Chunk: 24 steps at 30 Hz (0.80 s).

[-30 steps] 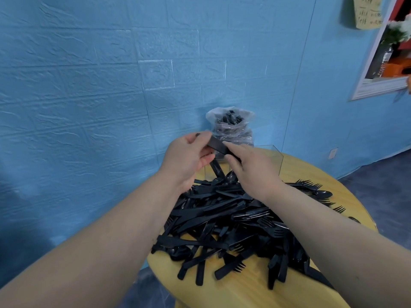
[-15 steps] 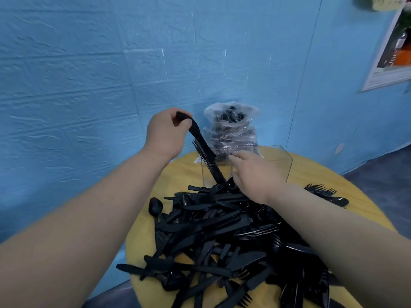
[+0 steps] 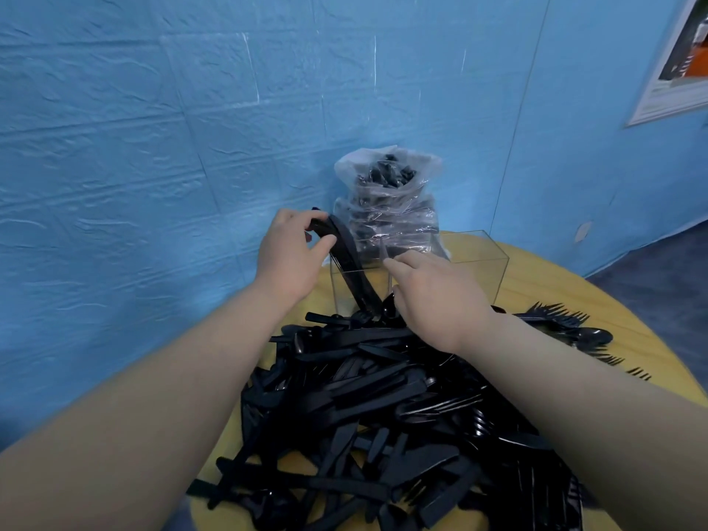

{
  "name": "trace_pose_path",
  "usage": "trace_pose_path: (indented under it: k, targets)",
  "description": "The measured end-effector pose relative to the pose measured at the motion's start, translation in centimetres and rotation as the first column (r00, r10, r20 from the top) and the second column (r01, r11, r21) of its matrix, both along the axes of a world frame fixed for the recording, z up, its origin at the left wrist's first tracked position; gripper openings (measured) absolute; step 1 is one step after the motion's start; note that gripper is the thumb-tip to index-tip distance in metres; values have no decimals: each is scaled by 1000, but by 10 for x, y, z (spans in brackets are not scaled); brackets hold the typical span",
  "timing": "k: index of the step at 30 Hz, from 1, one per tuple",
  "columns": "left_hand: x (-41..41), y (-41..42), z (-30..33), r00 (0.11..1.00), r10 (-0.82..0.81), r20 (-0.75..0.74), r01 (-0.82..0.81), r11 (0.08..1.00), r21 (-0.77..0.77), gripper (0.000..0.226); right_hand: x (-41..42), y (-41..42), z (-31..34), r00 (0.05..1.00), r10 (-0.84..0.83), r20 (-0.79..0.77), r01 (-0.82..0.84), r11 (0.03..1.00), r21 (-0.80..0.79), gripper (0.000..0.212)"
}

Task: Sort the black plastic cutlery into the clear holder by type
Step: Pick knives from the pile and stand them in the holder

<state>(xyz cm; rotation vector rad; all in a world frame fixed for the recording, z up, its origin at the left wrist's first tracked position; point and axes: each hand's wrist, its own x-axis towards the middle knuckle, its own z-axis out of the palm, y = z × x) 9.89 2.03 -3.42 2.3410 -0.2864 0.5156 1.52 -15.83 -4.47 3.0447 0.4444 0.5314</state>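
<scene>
A big pile of black plastic cutlery (image 3: 383, 408) covers the round wooden table (image 3: 647, 377). Behind it stands the clear holder (image 3: 479, 262), with see-through walls and dividers. My left hand (image 3: 295, 254) grips the handle ends of a few black pieces (image 3: 348, 258), which slant down into the holder's left compartment. My right hand (image 3: 436, 297) rests on the holder's front rim with its index finger stretched out; its other fingers are hidden.
A clear plastic bag (image 3: 387, 208) full of more black cutlery stands behind the holder against the blue wall. Loose forks and a spoon (image 3: 567, 327) lie at the table's right. A framed picture (image 3: 674, 59) hangs at the upper right.
My left hand has lowered its held pieces into the holder's left compartment. My right hand let go of them and has come to the holder's rim. The view has moved closer.
</scene>
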Motion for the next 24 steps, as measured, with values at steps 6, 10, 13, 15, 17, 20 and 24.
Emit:
trace_pose_path:
  k: [6,10,13,15,17,20,24]
  targets:
    - [1,-2,-6,997,-30,-76,22,994,-109,57,0,1,-1,1000,3,1,-3,1000,13,35]
    - [1,-1,-8,994,-11,-107,-7,986,-165,66,11,5,3,998,-22,55,17,997,77,42]
    - [-2,1,-9,991,-17,-132,-4,988,-156,69,31,11,11,996,-38,86,27,991,127,37]
    - [-4,3,-9,989,-34,-142,16,991,-130,63,46,16,18,997,-57,60,46,984,172,31]
    - [-4,5,-8,990,-37,-139,20,993,-119,57,64,19,22,996,-87,17,81,972,220,29]
    - [-1,5,-7,989,-46,-140,24,987,-157,49,86,23,22,992,-108,-64,121,957,265,33]
    - [10,9,-8,984,-73,-162,45,985,-168,22,102,30,26,987,-50,-152,96,944,314,36]
